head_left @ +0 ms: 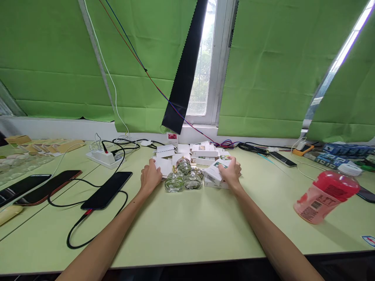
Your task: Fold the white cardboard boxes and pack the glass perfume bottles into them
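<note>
Several round glass perfume bottles (183, 177) with gold caps stand in a cluster on the pale green table (187, 226). White cartons (202, 151) lie piled behind them. My left hand (150, 176) rests on a flat white carton (164, 166) just left of the bottles. My right hand (231, 171) grips a small white box (215, 173) with a barcode, to the right of the bottles. Both forearms reach in from the near edge.
A black phone (107, 190) on a cable lies at the left, with two more phones (43, 187) beyond it and a power strip (104, 156) behind. A pink bottle (325, 197) stands at the right. Cables run along the window sill under green blinds.
</note>
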The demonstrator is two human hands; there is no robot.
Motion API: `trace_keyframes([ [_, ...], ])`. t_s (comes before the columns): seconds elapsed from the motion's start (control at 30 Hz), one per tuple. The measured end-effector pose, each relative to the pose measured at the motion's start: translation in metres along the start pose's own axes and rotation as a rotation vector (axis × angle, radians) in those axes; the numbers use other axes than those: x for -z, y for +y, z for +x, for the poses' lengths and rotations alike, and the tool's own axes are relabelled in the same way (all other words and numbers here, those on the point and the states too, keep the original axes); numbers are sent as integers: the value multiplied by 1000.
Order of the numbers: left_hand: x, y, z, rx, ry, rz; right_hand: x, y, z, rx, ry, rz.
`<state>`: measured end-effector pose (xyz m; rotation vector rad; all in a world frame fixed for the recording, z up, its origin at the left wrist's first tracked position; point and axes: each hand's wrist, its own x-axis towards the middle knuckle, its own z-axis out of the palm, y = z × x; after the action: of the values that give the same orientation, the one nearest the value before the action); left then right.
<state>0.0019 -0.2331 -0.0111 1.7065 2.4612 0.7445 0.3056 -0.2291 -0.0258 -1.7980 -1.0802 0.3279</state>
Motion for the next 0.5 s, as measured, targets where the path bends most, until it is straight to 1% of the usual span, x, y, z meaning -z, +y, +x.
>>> trace_keyframes([
  [0.3,3,2,-1,-3,53,-68,1,-3,-5,106,69,7],
  [0.5,2,3,-3,-4,69,-110,-2,-1,-5,132,56,1],
])
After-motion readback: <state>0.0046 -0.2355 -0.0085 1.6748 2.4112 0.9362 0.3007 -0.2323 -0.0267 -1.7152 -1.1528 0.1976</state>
